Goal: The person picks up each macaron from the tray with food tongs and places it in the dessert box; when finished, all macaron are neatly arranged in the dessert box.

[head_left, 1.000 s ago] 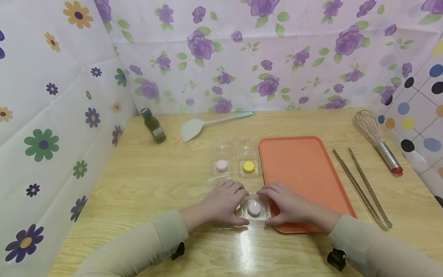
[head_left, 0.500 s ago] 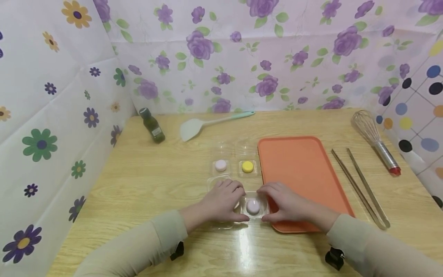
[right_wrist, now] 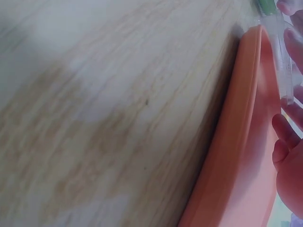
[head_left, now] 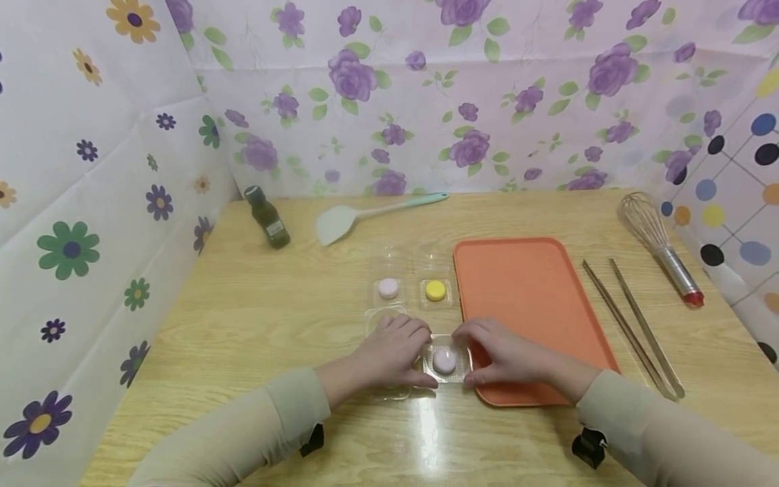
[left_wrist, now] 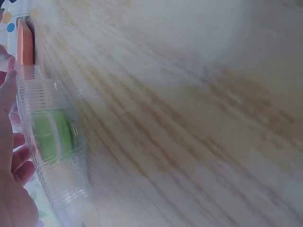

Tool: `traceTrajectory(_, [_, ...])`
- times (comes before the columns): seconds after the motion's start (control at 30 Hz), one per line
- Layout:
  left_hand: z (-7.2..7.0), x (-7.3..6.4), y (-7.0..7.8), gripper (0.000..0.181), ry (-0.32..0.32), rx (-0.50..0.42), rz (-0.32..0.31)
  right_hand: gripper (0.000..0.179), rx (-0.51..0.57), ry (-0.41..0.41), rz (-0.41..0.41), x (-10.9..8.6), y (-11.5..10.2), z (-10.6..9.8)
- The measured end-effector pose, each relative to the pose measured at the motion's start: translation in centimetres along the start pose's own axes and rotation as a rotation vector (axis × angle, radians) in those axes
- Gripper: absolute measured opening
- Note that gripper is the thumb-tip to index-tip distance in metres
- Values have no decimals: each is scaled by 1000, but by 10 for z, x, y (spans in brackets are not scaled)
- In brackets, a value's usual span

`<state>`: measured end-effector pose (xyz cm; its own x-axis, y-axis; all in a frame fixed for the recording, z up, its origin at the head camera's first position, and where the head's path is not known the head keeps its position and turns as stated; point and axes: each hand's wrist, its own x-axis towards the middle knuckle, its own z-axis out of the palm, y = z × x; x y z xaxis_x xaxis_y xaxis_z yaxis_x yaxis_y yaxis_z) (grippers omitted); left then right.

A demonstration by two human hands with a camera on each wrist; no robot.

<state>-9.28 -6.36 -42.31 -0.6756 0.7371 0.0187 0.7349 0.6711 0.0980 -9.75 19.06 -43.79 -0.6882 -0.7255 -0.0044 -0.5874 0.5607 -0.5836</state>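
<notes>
A clear plastic box (head_left: 435, 376) with a pale pink macaron (head_left: 444, 361) inside sits between my hands, beside the orange tray's (head_left: 529, 284) left rim. My left hand (head_left: 392, 355) grips its left side, thumb at the front corner, fingers at the back. On its right side my right hand (head_left: 502, 355) holds it the same way, partly over the tray. Below the left hand in the left wrist view, a green macaron (left_wrist: 53, 135) shows in clear plastic. A clear lid (head_left: 379, 318) sticks out behind that hand, which hides most of the rest.
Behind the hands stand two clear boxes with a pale pink macaron (head_left: 388, 288) and a yellow macaron (head_left: 435, 291). Farther back lie a dark bottle (head_left: 268, 218) and a spatula (head_left: 341, 223). Metal tongs (head_left: 639, 331) and a whisk (head_left: 663, 247) lie right of the tray.
My right thumb shifts slightly at the box's front corner. Both hands and the box otherwise stay nearly in place, while the head view tilts a little.
</notes>
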Motion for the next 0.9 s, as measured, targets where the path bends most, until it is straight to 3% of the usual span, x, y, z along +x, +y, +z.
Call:
traceTrajectory(0.57, [-5, -1, -3, 79, -2, 1, 6, 73, -41, 12, -15, 0, -3, -4])
traceTrajectory(0.9, [-19, -12, -30, 84, -7, -111, -76, 74, -13, 48, -28, 22, -12, -17])
